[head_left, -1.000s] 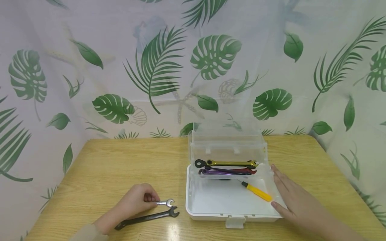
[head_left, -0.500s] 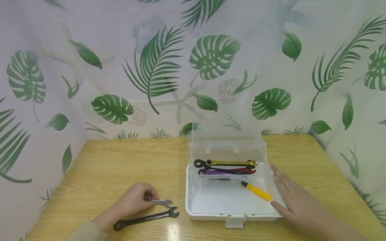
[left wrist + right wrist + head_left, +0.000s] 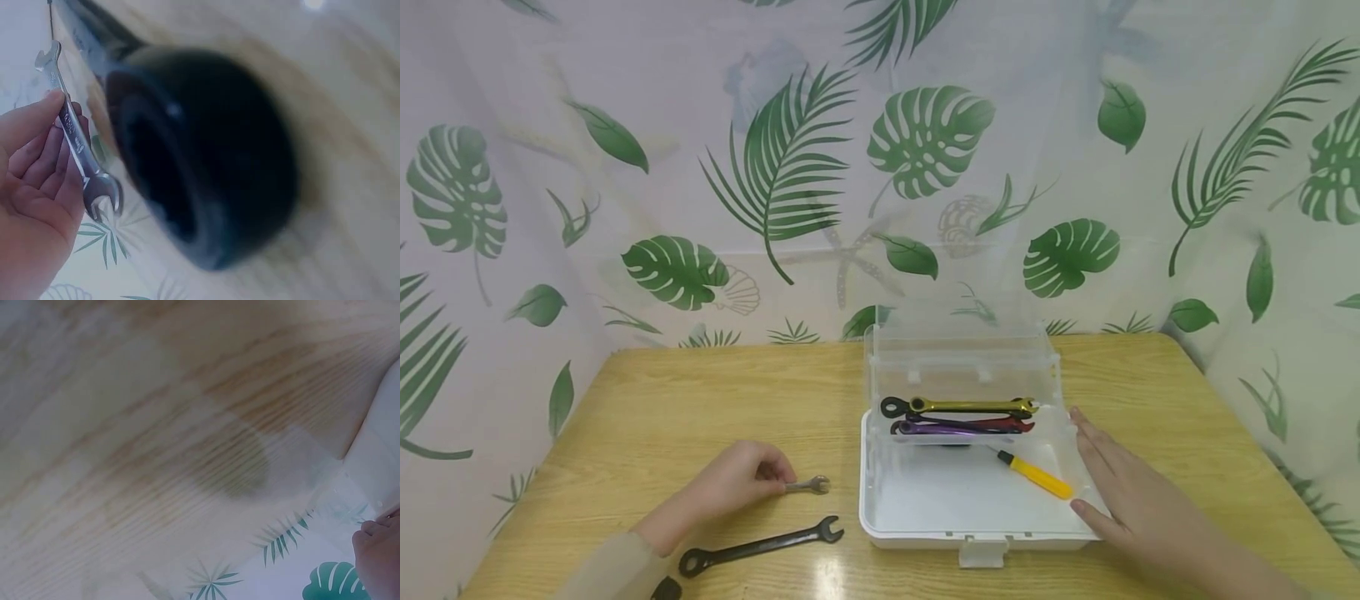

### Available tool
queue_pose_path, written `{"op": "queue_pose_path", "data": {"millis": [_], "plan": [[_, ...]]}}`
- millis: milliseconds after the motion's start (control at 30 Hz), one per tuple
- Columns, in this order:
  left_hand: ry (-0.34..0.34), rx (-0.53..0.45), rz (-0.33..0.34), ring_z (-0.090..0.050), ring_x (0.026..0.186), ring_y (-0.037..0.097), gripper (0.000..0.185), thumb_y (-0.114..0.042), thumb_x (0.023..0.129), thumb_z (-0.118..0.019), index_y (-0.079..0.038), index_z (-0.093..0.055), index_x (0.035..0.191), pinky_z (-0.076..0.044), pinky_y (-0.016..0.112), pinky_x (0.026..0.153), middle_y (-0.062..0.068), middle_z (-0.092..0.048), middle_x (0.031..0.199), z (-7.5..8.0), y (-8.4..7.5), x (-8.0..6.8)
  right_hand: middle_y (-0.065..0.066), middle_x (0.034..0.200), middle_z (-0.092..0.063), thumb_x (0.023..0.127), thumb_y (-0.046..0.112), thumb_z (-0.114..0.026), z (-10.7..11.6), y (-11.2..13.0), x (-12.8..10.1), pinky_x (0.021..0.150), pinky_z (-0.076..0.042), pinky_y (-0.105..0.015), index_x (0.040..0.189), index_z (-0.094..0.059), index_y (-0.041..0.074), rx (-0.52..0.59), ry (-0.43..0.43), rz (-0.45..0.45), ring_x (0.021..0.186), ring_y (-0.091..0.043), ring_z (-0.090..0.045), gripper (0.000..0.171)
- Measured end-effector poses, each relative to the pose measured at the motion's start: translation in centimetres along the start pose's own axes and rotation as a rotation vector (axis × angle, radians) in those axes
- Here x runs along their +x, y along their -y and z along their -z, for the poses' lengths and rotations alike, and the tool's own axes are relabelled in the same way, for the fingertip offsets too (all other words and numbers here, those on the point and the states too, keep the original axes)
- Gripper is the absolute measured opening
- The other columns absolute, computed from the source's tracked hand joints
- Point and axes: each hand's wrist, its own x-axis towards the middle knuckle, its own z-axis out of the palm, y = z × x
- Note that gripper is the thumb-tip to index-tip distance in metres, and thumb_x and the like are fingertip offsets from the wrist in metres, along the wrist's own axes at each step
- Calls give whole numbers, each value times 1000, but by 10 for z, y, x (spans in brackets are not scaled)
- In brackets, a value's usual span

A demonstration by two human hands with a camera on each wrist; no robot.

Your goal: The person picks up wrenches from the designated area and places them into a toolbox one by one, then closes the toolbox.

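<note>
In the pinching left hand [image 3: 743, 475], a silver wrench [image 3: 75, 134]; against white box [image 3: 917, 540], straight-fingered right hand [image 3: 1127, 490].

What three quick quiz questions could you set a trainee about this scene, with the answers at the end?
1. Multiple choice: what does the left hand hold?
a) a purple wrench
b) a silver wrench
c) a black wrench

2. True or false: the yellow-handled tool lies inside the white box.

3. Fill in the missing word: in the head view, the right hand is at the ____ side of the white box.

Key: 1: b; 2: true; 3: right.
</note>
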Motion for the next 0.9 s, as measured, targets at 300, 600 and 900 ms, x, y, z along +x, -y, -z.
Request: {"op": "queue_pose_path", "data": {"millis": [300, 600, 900], "plan": [[-31, -35, 15, -64, 81, 4, 6, 0, 93, -77, -6, -79, 93, -56, 19, 73, 2, -77, 89, 10, -8, 10, -16, 178, -20, 104, 44, -64, -5, -2, -1, 121, 13, -6, 163, -30, -6, -20, -72, 42, 164, -25, -26, 85], [-91, 57, -19, -64, 80, 6, 9, 3, 93, -76, -5, -79, 93, -56, 20, 72, 3, -77, 88, 27, -22, 21, -15, 178, -19, 104, 44, -65, -6, -3, -2, 123, 13, -7, 164, -28, -6, -34, -94, 66, 166, -10, -7, 86], [-140, 107, -58, -64, 82, 7, 9, 0, 95, -76, -8, -80, 96, -56, 24, 75, 2, -78, 90, 44, -37, 33, -14, 179, -16, 103, 42, -66, -8, -4, -2, 124, 12, -8, 163, -29, -6, -36, -125, 91, 160, 4, 11, 86]]}}
